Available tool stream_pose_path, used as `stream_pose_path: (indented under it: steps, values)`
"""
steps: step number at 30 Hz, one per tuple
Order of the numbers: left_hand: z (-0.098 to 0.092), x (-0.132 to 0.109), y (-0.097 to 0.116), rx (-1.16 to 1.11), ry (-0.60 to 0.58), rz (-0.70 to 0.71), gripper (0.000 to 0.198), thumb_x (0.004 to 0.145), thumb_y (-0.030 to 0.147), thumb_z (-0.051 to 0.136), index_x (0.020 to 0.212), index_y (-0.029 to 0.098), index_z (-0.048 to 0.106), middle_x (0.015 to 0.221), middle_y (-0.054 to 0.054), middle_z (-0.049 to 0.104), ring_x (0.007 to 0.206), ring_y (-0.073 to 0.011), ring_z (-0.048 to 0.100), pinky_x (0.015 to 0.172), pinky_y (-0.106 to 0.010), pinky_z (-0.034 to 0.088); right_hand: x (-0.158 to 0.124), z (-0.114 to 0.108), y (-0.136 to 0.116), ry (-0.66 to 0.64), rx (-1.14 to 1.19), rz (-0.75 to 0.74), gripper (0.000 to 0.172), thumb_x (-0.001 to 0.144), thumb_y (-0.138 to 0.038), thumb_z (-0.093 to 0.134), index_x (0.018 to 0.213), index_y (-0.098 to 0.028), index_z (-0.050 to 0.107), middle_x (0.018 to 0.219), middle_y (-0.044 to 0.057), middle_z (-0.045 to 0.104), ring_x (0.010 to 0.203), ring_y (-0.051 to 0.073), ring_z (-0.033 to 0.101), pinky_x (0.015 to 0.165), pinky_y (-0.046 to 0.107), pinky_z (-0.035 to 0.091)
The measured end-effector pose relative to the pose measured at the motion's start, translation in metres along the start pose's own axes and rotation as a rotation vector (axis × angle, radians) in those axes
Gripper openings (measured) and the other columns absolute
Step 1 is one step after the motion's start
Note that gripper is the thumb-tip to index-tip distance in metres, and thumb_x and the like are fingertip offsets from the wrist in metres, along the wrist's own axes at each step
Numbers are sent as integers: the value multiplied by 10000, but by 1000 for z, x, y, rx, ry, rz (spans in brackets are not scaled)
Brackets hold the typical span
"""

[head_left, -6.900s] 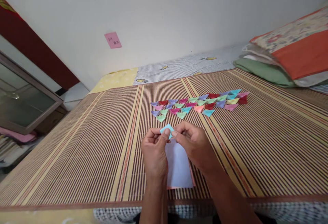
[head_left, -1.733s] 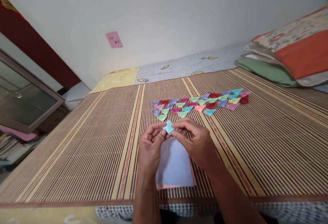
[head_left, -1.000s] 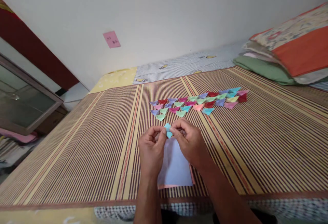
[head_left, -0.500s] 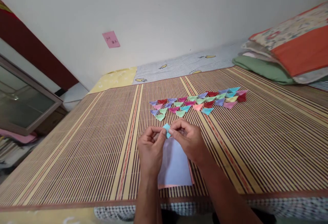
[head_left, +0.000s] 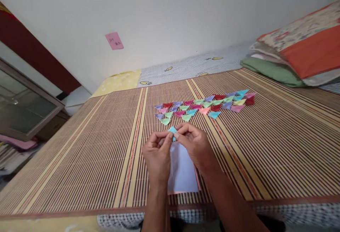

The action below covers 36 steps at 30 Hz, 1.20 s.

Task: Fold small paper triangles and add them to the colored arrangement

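Note:
Between my two hands is a small light-blue piece of folded paper (head_left: 173, 130), pinched at its lower sides. My left hand (head_left: 158, 150) grips its left edge between thumb and fingers. My right hand (head_left: 195, 145) pinches the right edge, the thumbs almost meeting. Below them lies a stack of paper sheets (head_left: 183, 171), lavender on top with a pink edge showing under it; my wrists partly cover it. Beyond my hands, several small folded paper pieces (head_left: 191, 112) in many colours stand in uneven rows on the striped mat (head_left: 101, 161).
Folded bedding and a cushion with an orange panel (head_left: 310, 55) are piled at the far right. A pink note (head_left: 114, 40) is stuck to the white wall (head_left: 170, 16). On the left stands a glass-fronted cabinet (head_left: 29, 101). A checked cloth (head_left: 186, 65) lies along the wall.
Both hands keep their pinch on the light-blue paper. Its lower part shows less now, as the thumbs cover more of it. The left wrist has shifted slightly right over the sheets.

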State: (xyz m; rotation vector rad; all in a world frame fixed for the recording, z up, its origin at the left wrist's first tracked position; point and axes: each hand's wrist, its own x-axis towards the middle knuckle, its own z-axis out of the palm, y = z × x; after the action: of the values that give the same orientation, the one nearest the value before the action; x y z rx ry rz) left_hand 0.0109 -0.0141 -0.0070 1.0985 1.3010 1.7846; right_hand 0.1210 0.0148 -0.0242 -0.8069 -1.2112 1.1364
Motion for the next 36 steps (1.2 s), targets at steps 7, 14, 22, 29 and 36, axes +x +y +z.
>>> stream_pose_path:
  steps: [7,14,22,29,36]
  values:
    - [2,0,0,-21,42,7,134,752,200,827,826,162,721,767,-18,759,722,-141,728,684,-232,583,0,6,3,43,33,24,125,781,-214,719,695,-188,632,861,26,630,793,166,612,702,285,505]
    - [4,-1,-1,-23,74,14,157,747,205,830,847,170,714,781,-16,745,723,-143,716,673,-232,578,0,9,7,98,61,64,128,765,-241,721,787,-207,599,879,31,670,754,160,640,661,283,525]
    - [6,-5,-2,-39,96,32,170,771,238,828,903,182,735,836,-15,743,743,-133,697,680,-229,565,1,4,-1,15,75,188,183,764,-336,733,849,-193,656,747,13,702,665,154,648,612,275,515]
    - [5,-4,-2,-107,53,-54,156,759,230,841,878,185,752,786,-9,752,716,-125,695,675,-223,553,1,-3,-13,-53,18,153,153,793,-328,716,783,-182,670,614,-21,611,567,126,556,547,259,464]
    - [3,0,-4,-141,-10,-114,227,739,244,847,934,189,747,842,-20,756,765,-131,692,711,-233,543,3,-10,-16,-69,-27,130,169,796,-340,708,773,-182,653,615,-23,595,560,125,535,530,254,435]
